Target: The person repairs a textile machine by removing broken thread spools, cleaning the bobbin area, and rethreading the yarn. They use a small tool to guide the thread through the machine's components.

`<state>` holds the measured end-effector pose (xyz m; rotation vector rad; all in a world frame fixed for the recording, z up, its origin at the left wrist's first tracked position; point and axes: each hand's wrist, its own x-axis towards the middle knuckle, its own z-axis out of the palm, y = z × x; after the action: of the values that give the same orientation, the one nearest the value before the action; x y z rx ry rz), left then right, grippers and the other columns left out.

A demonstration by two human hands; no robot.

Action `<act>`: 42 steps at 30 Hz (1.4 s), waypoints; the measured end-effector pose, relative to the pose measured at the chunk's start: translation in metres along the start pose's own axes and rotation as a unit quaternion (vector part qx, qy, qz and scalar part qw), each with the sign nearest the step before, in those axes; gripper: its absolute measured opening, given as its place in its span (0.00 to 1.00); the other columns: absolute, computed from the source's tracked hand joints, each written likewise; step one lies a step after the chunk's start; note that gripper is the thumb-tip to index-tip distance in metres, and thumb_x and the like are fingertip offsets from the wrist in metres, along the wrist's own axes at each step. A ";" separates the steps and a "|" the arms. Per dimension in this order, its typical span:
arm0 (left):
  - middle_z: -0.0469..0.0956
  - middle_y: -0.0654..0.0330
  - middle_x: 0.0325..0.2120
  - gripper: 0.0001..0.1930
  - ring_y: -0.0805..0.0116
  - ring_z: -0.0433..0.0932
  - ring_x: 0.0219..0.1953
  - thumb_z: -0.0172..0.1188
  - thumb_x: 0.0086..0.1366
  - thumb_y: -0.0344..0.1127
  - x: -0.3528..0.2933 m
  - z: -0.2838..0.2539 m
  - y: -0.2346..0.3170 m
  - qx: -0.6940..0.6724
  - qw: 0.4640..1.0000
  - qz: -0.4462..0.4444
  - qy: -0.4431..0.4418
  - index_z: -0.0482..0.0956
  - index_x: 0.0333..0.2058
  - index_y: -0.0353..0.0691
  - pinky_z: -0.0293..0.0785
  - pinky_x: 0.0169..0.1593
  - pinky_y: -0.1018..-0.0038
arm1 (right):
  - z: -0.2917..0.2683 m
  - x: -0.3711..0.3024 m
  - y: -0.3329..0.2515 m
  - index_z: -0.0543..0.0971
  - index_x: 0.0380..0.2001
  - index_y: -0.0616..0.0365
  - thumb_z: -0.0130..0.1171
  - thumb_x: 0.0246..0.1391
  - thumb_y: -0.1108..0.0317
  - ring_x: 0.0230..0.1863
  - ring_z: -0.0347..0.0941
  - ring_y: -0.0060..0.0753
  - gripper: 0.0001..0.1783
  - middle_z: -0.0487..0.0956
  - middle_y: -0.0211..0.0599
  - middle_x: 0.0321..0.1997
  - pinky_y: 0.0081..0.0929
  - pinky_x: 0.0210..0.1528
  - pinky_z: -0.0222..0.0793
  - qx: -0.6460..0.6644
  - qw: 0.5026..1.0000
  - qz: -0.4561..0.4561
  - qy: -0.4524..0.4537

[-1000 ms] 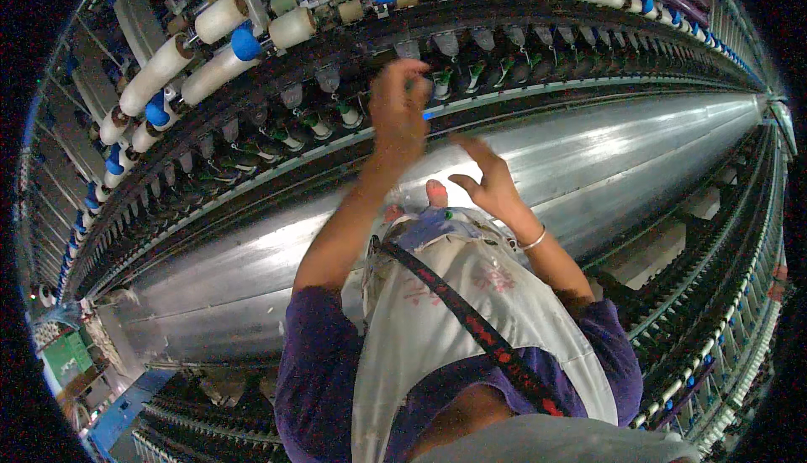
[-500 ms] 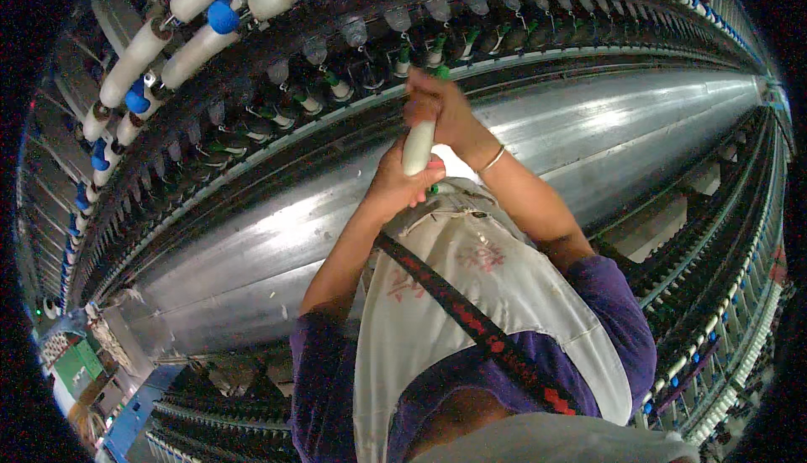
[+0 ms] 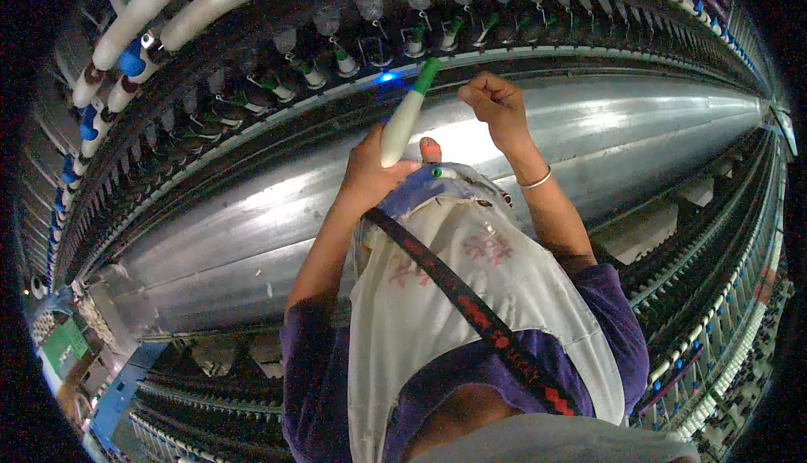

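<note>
My left hand (image 3: pixel 366 170) is wrapped round the thick lower end of a yarn bobbin (image 3: pixel 403 129), white yarn wound on a green tube. The bobbin tilts, its bare green tip pointing up and away toward the machine. To the right of that tip, and apart from it, my right hand (image 3: pixel 500 112) is closed with thumb and fingers pinched together. Any thread between those fingers is too fine to make out. Another bobbin's green end (image 3: pixel 437 174) shows at the top of my white apron (image 3: pixel 479 248), beside the left thumb.
Ahead curves a spinning frame with a row of spindles (image 3: pixel 345 61) carrying green-tipped bobbins. A blue light (image 3: pixel 387 77) glows on its rail. Large white yarn rolls (image 3: pixel 134 21) hang upper left. A shiny metal panel (image 3: pixel 244 236) runs behind my hands, and another frame (image 3: pixel 714 328) stands at right.
My right hand has come away from the bobbin toward the right, uncovering its green tip. The left hand has shifted slightly left with the bobbin. The blue light on the rail now shows.
</note>
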<state>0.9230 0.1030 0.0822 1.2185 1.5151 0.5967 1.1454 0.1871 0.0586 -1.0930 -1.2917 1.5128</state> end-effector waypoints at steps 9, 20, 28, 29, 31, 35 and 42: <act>0.68 0.67 0.17 0.29 0.81 0.63 0.11 0.67 0.50 0.38 0.005 0.002 0.003 -0.381 0.859 -0.009 -0.341 0.68 0.48 0.31 0.57 0.13 0.82 | 0.034 -0.008 -0.018 0.72 0.48 0.63 0.60 0.54 0.59 0.28 0.63 0.19 0.23 0.71 0.26 0.27 0.20 0.30 0.61 0.257 0.962 0.075 -0.056; 0.78 0.45 0.38 0.28 0.44 0.77 0.40 0.67 0.50 0.35 -0.032 -0.025 0.006 0.224 0.967 0.121 -0.015 0.65 0.49 0.38 0.73 0.41 0.57 | 0.000 0.017 -0.025 0.76 0.28 0.58 0.53 0.55 0.68 0.12 0.47 0.11 0.06 0.60 0.18 0.12 0.16 0.16 0.43 0.231 0.968 -0.088 0.042; 0.78 0.46 0.37 0.27 0.47 0.78 0.40 0.70 0.47 0.39 -0.032 -0.035 0.006 0.119 0.991 0.049 -0.030 0.70 0.45 0.38 0.73 0.42 0.60 | -0.006 -0.025 0.000 0.80 0.25 0.60 0.59 0.53 0.68 0.19 0.58 0.11 0.07 0.75 0.24 0.21 0.15 0.21 0.51 -0.057 0.980 0.092 -0.168; 0.78 0.46 0.37 0.27 0.47 0.78 0.40 0.70 0.47 0.39 -0.032 -0.035 0.006 0.115 0.992 0.051 -0.034 0.70 0.44 0.38 0.73 0.42 0.60 | -0.011 -0.020 -0.001 0.79 0.25 0.58 0.58 0.54 0.68 0.20 0.57 0.11 0.07 0.76 0.23 0.22 0.16 0.22 0.51 0.016 0.982 0.120 -0.143; 0.79 0.47 0.36 0.26 0.48 0.78 0.39 0.70 0.48 0.42 -0.030 -0.031 0.004 0.074 0.995 0.058 -0.035 0.71 0.43 0.38 0.73 0.41 0.61 | -0.014 -0.008 -0.001 0.79 0.24 0.57 0.57 0.55 0.69 0.24 0.60 0.13 0.07 0.75 0.24 0.23 0.15 0.26 0.54 -0.020 0.989 0.097 -0.109; 0.79 0.50 0.35 0.26 0.49 0.79 0.38 0.69 0.49 0.46 -0.020 -0.024 -0.030 0.155 0.983 0.087 0.039 0.72 0.43 0.38 0.74 0.41 0.62 | -0.010 0.019 0.002 0.77 0.30 0.56 0.59 0.53 0.68 0.30 0.65 0.21 0.04 0.75 0.28 0.28 0.18 0.35 0.61 0.063 0.996 -0.061 -0.020; 0.78 0.52 0.36 0.22 0.51 0.78 0.37 0.69 0.50 0.38 -0.047 -0.101 -0.196 0.339 0.897 0.169 0.230 0.72 0.42 0.41 0.74 0.38 0.63 | -0.102 0.061 0.062 0.75 0.32 0.50 0.51 0.59 0.64 0.25 0.67 0.25 0.05 0.74 0.30 0.29 0.21 0.27 0.63 0.505 0.845 0.104 -0.139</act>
<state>0.7519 0.0127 -0.0325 2.0108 2.0186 0.6321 1.2237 0.2648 -0.0178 -0.3120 -0.3579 2.1735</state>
